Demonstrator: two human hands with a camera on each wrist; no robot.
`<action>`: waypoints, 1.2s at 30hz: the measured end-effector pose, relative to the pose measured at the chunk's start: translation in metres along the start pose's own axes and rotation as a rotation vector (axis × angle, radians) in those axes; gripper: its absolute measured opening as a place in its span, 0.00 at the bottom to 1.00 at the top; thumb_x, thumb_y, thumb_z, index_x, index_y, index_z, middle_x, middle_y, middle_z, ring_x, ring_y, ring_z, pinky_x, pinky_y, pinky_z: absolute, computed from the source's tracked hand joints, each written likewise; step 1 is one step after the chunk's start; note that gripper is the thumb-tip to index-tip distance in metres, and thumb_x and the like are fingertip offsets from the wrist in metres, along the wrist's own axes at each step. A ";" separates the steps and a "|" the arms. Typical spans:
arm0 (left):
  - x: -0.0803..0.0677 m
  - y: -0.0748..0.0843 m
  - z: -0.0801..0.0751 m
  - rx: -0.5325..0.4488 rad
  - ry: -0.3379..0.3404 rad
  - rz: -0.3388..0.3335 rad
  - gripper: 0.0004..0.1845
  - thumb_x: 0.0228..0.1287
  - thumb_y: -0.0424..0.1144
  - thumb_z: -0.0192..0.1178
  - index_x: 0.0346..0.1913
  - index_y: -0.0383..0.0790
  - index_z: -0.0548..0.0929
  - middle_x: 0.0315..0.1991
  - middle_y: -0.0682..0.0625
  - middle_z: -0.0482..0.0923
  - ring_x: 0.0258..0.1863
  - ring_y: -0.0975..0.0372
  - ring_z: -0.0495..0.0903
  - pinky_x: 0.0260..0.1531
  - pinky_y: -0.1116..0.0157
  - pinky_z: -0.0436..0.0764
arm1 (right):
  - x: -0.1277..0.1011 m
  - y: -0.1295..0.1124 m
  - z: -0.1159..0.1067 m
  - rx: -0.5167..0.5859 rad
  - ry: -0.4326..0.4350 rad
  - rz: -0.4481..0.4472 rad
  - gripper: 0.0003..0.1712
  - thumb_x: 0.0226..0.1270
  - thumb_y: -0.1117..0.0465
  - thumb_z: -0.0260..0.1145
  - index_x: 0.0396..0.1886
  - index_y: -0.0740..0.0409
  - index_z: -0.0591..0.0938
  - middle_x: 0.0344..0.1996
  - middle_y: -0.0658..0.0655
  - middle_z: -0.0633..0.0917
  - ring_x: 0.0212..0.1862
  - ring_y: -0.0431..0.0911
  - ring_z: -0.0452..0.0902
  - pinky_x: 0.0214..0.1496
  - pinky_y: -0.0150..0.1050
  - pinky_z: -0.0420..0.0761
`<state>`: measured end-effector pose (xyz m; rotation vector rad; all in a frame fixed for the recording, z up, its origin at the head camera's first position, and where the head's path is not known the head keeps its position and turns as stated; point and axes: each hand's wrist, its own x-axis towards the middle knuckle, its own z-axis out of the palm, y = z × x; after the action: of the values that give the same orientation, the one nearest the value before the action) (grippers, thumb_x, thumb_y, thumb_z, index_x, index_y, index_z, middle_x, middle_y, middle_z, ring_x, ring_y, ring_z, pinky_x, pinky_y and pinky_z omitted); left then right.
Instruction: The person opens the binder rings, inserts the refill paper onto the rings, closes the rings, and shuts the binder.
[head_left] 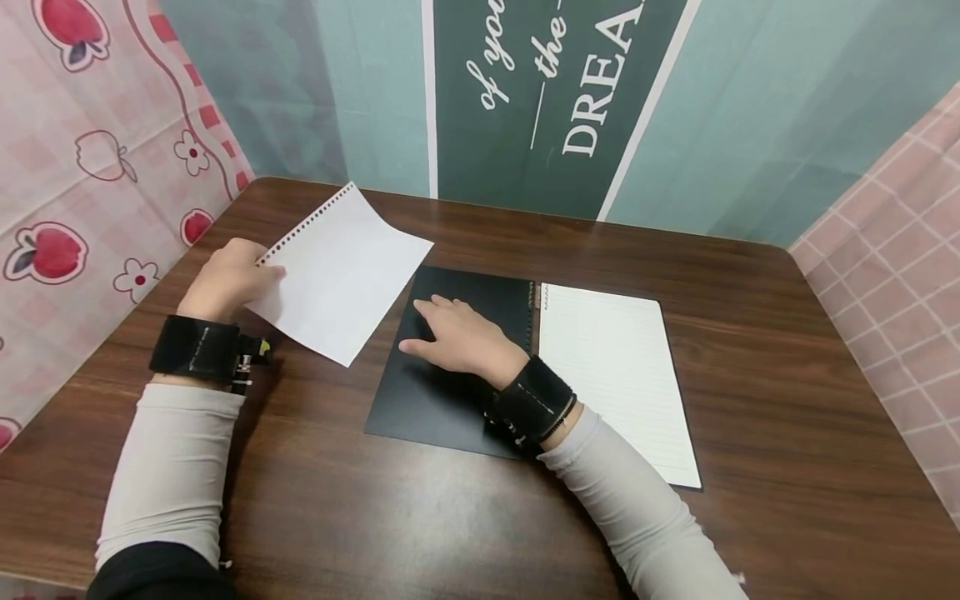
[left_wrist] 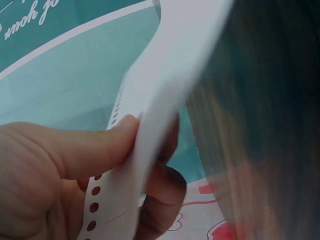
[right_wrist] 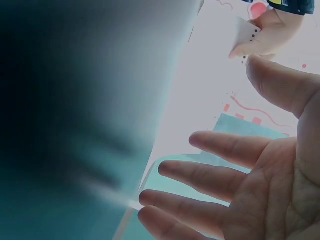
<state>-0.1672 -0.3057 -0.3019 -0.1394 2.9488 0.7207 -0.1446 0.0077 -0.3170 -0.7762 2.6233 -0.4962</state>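
Note:
My left hand (head_left: 228, 279) pinches a loose white punched sheet (head_left: 341, 271) by its holed edge and holds it tilted above the table's left side. In the left wrist view the thumb (left_wrist: 95, 147) presses the sheet (left_wrist: 150, 125) against the fingers behind it. An open ring binder lies in the middle, with a black cover (head_left: 450, 367) on the left and lined white pages (head_left: 615, 375) on the right. My right hand (head_left: 457, 337) rests flat on the black cover with straight fingers (right_wrist: 215, 175).
The dark wooden table (head_left: 787, 375) is ringed by hung cloths: pink apple print (head_left: 82, 167) at the left, a teal and green banner (head_left: 555, 92) behind, pink check (head_left: 900, 292) at the right. The binder's rings (head_left: 534, 308) run down its middle.

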 end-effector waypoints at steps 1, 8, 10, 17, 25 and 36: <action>0.000 0.000 0.000 -0.011 0.020 0.016 0.20 0.72 0.41 0.52 0.50 0.22 0.79 0.39 0.32 0.78 0.34 0.47 0.73 0.33 0.56 0.72 | 0.000 0.000 0.000 0.004 0.001 -0.001 0.42 0.73 0.40 0.58 0.78 0.53 0.59 0.78 0.61 0.58 0.79 0.60 0.52 0.76 0.56 0.60; -0.002 0.002 -0.003 -0.097 0.099 0.078 0.17 0.73 0.41 0.53 0.40 0.25 0.80 0.25 0.41 0.75 0.25 0.54 0.70 0.25 0.60 0.69 | 0.003 0.000 -0.001 0.025 0.003 -0.013 0.42 0.74 0.40 0.57 0.78 0.54 0.59 0.78 0.61 0.59 0.79 0.57 0.52 0.77 0.54 0.59; -0.003 0.003 -0.005 -0.117 0.115 0.091 0.17 0.73 0.40 0.53 0.42 0.24 0.80 0.27 0.40 0.78 0.24 0.55 0.71 0.24 0.61 0.70 | 0.005 0.001 -0.003 0.031 0.003 -0.013 0.42 0.74 0.40 0.57 0.78 0.55 0.58 0.78 0.61 0.59 0.79 0.56 0.52 0.77 0.53 0.59; -0.003 0.007 -0.006 -0.143 0.204 0.082 0.19 0.74 0.41 0.52 0.48 0.23 0.81 0.36 0.32 0.81 0.28 0.54 0.74 0.25 0.62 0.70 | 0.012 0.001 -0.008 0.084 0.017 -0.005 0.42 0.74 0.41 0.56 0.78 0.55 0.57 0.78 0.59 0.59 0.79 0.50 0.53 0.77 0.49 0.60; -0.004 0.012 -0.006 -0.176 0.248 0.078 0.21 0.74 0.41 0.51 0.51 0.22 0.80 0.40 0.28 0.80 0.30 0.51 0.75 0.24 0.64 0.71 | 0.020 0.004 -0.007 0.115 0.011 0.028 0.41 0.75 0.42 0.57 0.78 0.56 0.58 0.77 0.56 0.61 0.79 0.49 0.55 0.77 0.48 0.61; -0.004 0.017 -0.009 -0.214 0.262 0.119 0.20 0.72 0.40 0.53 0.48 0.22 0.81 0.34 0.34 0.81 0.25 0.62 0.71 0.23 0.68 0.70 | 0.026 0.006 -0.005 0.137 0.034 0.035 0.41 0.75 0.41 0.56 0.78 0.55 0.59 0.76 0.54 0.64 0.77 0.48 0.59 0.74 0.48 0.64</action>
<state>-0.1654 -0.2946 -0.2862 -0.0807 3.1374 1.1151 -0.1701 -0.0017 -0.3210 -0.6827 2.5968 -0.6765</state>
